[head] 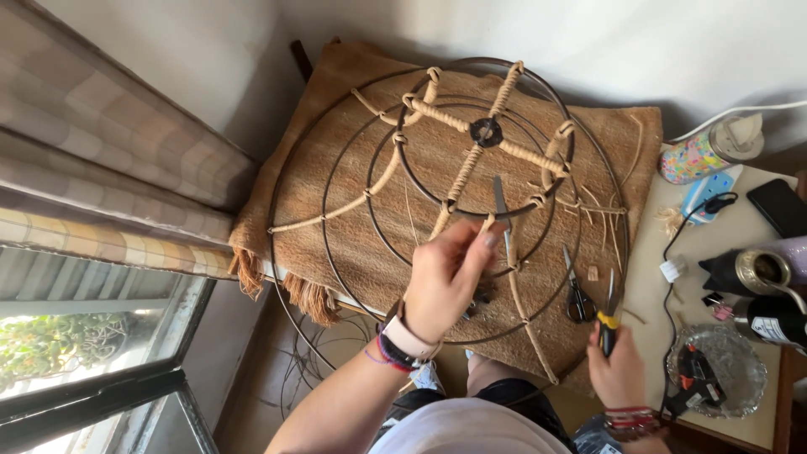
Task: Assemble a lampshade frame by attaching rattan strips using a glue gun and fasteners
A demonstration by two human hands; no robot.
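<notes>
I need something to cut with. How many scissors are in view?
1. The scissors lie on the woven mat, between the left hand and right hand.

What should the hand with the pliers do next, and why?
Probably bring the yellow-handled pliers in the right hand up to where the left hand pinches a fibre strand against the wire frame. The pliers sit off to the side, away from that wrapping.

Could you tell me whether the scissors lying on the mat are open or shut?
Shut: the scissors lie flat on the woven mat, blades together in one thin line.
</notes>
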